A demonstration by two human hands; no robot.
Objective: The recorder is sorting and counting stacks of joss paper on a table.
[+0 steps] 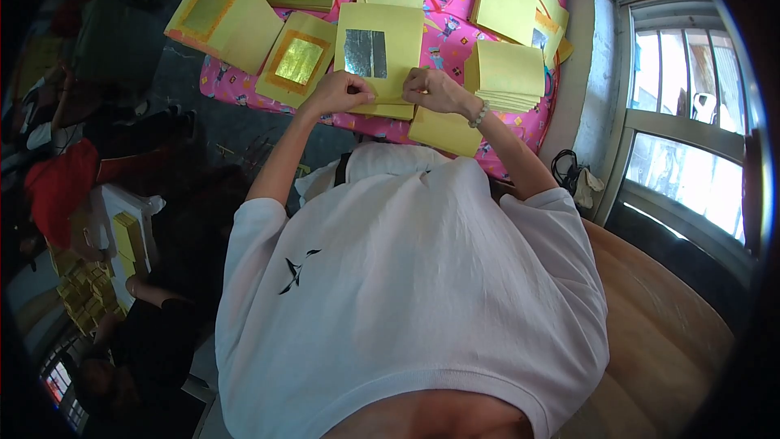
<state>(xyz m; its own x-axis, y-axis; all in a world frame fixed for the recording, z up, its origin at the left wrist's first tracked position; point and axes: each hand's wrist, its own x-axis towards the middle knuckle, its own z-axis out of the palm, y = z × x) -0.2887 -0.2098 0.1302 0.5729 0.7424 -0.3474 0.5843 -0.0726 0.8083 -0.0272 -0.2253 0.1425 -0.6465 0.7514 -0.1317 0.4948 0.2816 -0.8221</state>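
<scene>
In front of me a yellow paper sheet [400, 41] with a silver foil patch [366, 54] lies on other yellow paper. My left hand [340, 93] is closed, thumb and fingers pinching at the sheet's near left edge. My right hand [439, 91], with a beaded bracelet at the wrist, pinches its near right side. The fingertips partly hide the paper between them. Just left of the sheet lies a yellow paper with a gold foil square [297, 62] and an orange border. Another yellow sheet [447, 131] lies under my right wrist.
A pink patterned cloth [366, 122] covers the table. Folded yellow paper stacks [510, 69] stand at the right, with more paper [504, 2] behind. A window [686, 114] is at the right. Other people work at the left, one in red [61, 187], near yellow bundles [85, 297].
</scene>
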